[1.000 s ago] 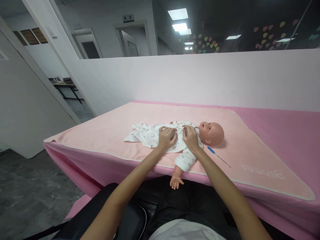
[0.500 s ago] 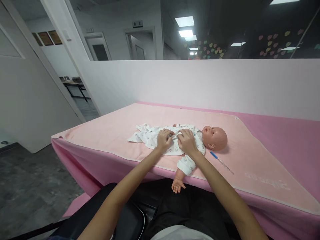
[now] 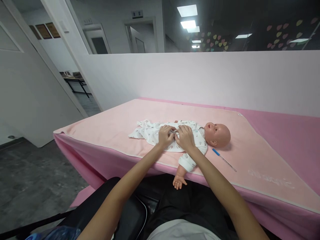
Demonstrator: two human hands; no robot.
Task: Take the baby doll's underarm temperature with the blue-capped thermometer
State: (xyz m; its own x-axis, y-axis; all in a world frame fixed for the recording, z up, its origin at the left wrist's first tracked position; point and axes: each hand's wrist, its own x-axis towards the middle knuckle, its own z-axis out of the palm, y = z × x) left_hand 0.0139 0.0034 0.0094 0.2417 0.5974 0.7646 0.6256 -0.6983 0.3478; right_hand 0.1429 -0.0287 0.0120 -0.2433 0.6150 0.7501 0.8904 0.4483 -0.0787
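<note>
A baby doll (image 3: pixel 220 134) lies on its back, its head to the right, dressed in a white printed gown (image 3: pixel 150 132). Over the doll's belly, my left hand (image 3: pixel 165 136) is closed with its fingertips on a thin white tie (image 3: pixel 174 130) of the gown. Close beside it, my right hand (image 3: pixel 185 137) pinches at the same tie from the other side. The fingers partly hide the tie, so any knot cannot be made out. One doll arm (image 3: pixel 180 178) hangs over the near edge of the table.
A thermometer-like stick (image 3: pixel 223 159) with a blue end lies near the doll's head. Pink cloth (image 3: pixel 100 131) covers the table, which stands against a white wall (image 3: pixel 200 80). A black chair seat (image 3: pixel 131 216) is below at the left.
My hands have drawn closer together over the doll's belly, and less of the tie shows between them. The camera view has shifted slightly. Doll and stick lie as before.
</note>
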